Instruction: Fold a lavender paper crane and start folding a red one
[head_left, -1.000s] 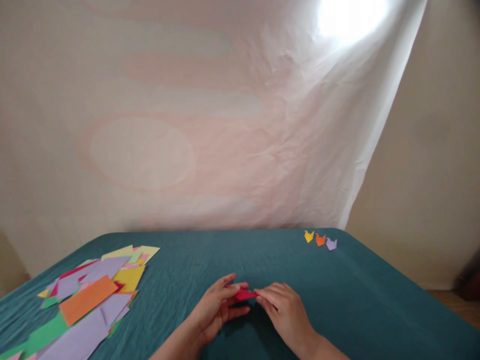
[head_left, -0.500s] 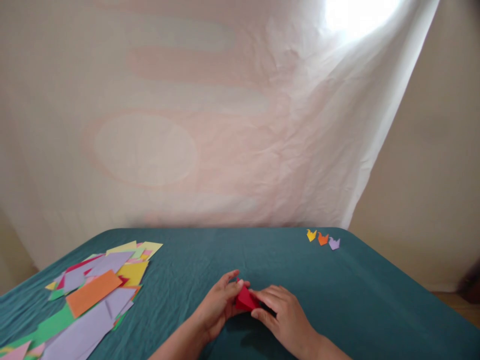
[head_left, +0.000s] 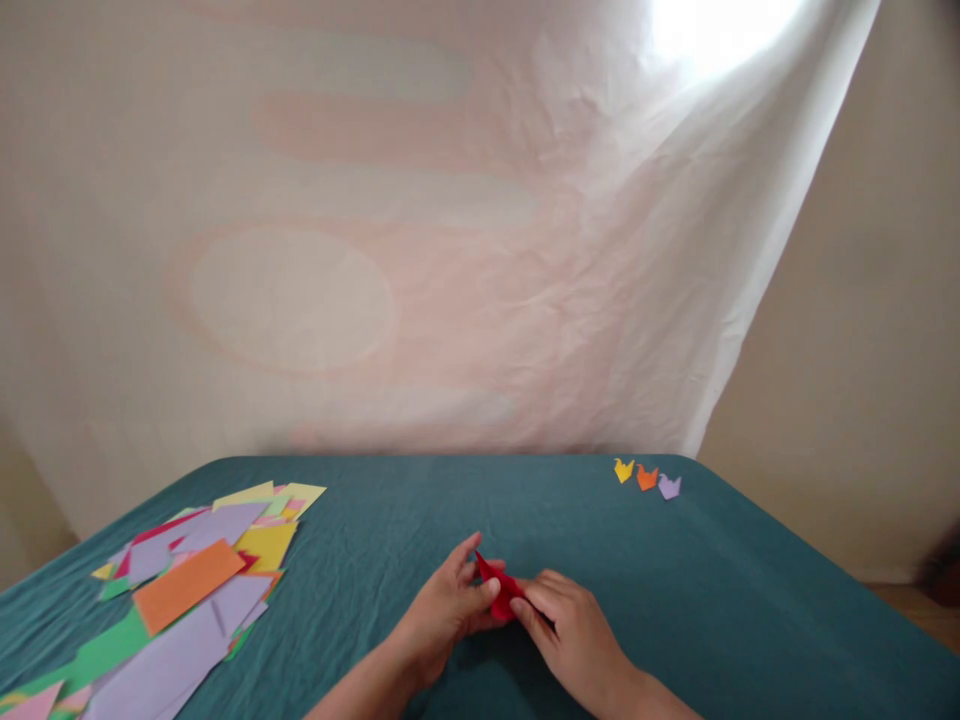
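Observation:
A small folded red paper (head_left: 504,598) is held between my two hands, just above the near middle of the table. One thin point of it sticks up at its upper left. My left hand (head_left: 450,610) grips it from the left, thumb on the near face and index finger stretched upward. From the right, my right hand (head_left: 566,625) pinches its other edge between thumb and fingers. Parts of the paper are covered by the fingers.
A teal cloth covers the table (head_left: 420,510). Loose coloured papers (head_left: 187,590) lie overlapping along the left side. At the far right sit a yellow folded bird (head_left: 624,471), an orange one (head_left: 647,478) and a lilac one (head_left: 670,487). A pale sheet (head_left: 450,250) hangs behind.
The red paper has turned in my hands, so its thin point now shows at the upper left. My left thumb has slid down and right onto it, and my right fingers have closed on its edge.

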